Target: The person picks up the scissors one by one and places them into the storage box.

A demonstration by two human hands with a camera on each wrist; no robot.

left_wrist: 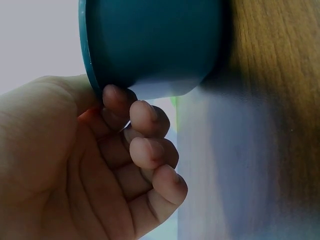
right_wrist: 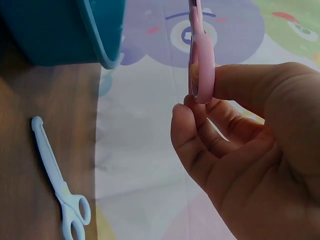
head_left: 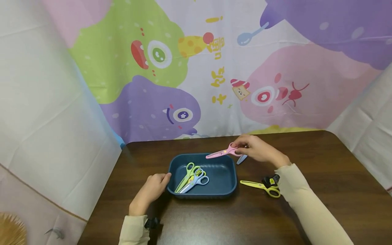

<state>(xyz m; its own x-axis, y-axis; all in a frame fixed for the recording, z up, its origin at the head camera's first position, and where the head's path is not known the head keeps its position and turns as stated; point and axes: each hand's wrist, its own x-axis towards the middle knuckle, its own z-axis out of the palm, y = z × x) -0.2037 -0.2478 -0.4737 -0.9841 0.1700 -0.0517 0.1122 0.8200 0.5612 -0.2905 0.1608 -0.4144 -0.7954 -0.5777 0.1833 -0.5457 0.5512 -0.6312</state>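
A dark teal bin [head_left: 220,173] stands on the table with green, yellow and blue scissors [head_left: 196,182] lying in its left half. My left hand [head_left: 156,185] pinches the bin's left rim between thumb and index finger; in the left wrist view the other fingers [left_wrist: 150,150] curl below the rim. My right hand [head_left: 257,148] pinches pink scissors [head_left: 218,154] by the handle loops, and their blades point left over the bin's back right corner. In the right wrist view the pink handle [right_wrist: 205,70] sits between thumb and fingertips.
Light blue scissors [right_wrist: 60,185] lie on the table right of the bin, partly behind my right hand in the head view. Yellow scissors [head_left: 260,185] rest nearer, beside the right sleeve. A cartoon-printed cloth [head_left: 214,119] hangs behind the brown table [head_left: 214,221].
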